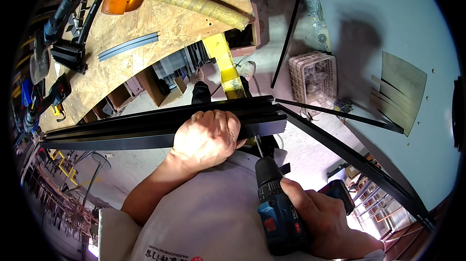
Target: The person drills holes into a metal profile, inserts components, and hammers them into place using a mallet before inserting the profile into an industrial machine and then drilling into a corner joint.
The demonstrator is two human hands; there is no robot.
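Long black metal profiles point(111, 140) lie across in front of me, bundled side by side. My left hand point(208, 137) is wrapped over them near their right end, fingers closed on the far side. In my right hand point(320, 215) is a blue and black cordless drill point(276, 207), gripped by its handle. The drill points away from me, and its thin bit point(258, 145) reaches the near side of the profiles, just right of my left hand. Whether the tip has entered the metal cannot be made out.
Beyond the profiles stands a chipboard workbench point(179, 23) bearing a grey strip point(128, 46), a yellow tube point(189, 3) and, at left, another power drill point(56, 93). A yellow support point(224, 62) rises below its edge. Rightward are black bars point(349, 151), a plastic crate point(313, 79) and a pale panel point(359, 91).
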